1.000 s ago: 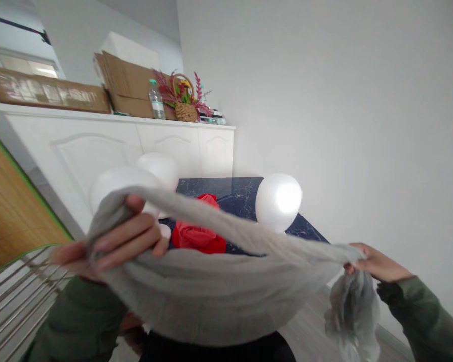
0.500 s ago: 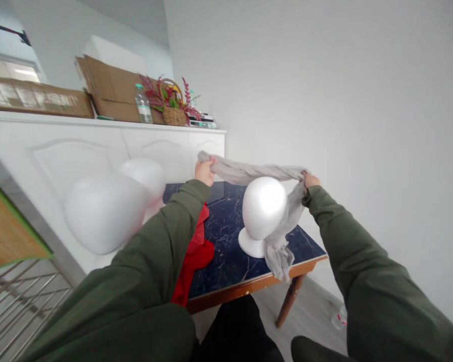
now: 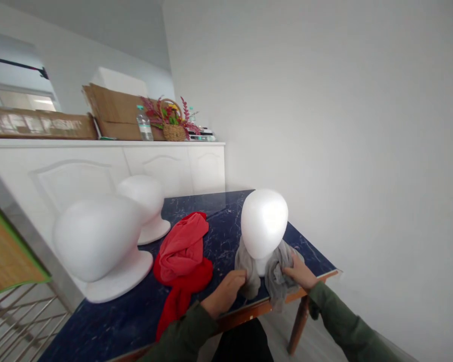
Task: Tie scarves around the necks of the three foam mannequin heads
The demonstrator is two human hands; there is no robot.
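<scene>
Both hands grip one soft, crinkled grey scarf (image 3: 277, 279): the left hand (image 3: 226, 291) pinches one hanging side, the right hand (image 3: 301, 273) the other. The scarf drapes around the neck of a smooth, egg-shaped white foam head (image 3: 264, 221) at the table's near edge. Two more such heads (image 3: 96, 236) stand across the glossy, dark-blue marbled table (image 3: 222, 236). Between lies crumpled red and coral fabric (image 3: 183, 251). Behind, one clear plastic bottle (image 3: 144, 128) has a label too small to read.
</scene>
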